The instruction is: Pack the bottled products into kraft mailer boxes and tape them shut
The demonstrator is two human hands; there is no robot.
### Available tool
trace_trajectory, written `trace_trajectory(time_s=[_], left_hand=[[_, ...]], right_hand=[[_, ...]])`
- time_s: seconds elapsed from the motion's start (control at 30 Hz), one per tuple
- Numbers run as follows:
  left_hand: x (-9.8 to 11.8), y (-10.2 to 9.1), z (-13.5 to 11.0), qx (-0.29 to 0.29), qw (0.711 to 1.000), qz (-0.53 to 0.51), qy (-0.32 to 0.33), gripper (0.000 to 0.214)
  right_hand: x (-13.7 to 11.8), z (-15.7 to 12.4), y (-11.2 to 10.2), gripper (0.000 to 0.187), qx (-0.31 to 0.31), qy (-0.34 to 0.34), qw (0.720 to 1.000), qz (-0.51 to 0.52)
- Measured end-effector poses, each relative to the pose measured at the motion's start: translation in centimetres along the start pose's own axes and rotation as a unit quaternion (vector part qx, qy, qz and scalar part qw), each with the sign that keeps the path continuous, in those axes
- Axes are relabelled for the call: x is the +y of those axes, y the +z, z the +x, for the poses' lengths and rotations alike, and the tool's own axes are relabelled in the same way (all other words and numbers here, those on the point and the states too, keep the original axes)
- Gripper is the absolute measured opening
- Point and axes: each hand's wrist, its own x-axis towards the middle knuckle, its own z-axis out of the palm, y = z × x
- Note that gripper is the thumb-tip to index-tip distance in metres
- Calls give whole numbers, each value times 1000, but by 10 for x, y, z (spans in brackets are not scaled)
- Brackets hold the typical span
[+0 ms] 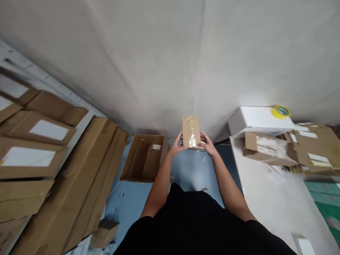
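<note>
A small taped cardboard box (190,130) is held up in front of me, above the blue floor. My left hand (177,144) grips its left side with fingers wrapped round it. My right hand (208,144) grips its right side the same way. Clear tape shines along the top of the box. Below and left of the hands an open cardboard box (143,157) stands on the floor with flat pieces inside.
Flattened cardboard sheets (87,184) and labelled boxes (32,156) are stacked at the left. A white table (276,202) at the right carries a white box (259,120), a yellow tape roll (281,111) and folded cartons (297,152). A grey wall lies ahead.
</note>
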Motion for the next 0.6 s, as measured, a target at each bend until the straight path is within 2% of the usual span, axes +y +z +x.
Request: trace_trajectory(time_s=[0.1,0.17,0.27,0.33,0.47,0.53,0.6], left_hand=[[-5,-75,-41,82,997,1,-5,117],[-11,-117,-68,137,991,7,0,115],[-20,-170,-106,214,977,12,13,113],[-25,-198,-127,262,965,5,15,112],[-36,-237,-150,330,944,-20,12,109],[-44,-250,-147,353,935,-36,9,111],[-53,-262,-136,358,932,-50,-25,116]], right_hand=[[10,39,87,81,-74,26,997,-14],[19,60,144,78,-117,43,992,-19],[36,84,223,75,-165,68,983,-37],[47,96,269,72,-191,77,977,-54],[63,122,338,64,-234,72,966,-84],[68,140,360,62,-244,69,963,-94],[72,161,373,63,-225,61,966,-112]])
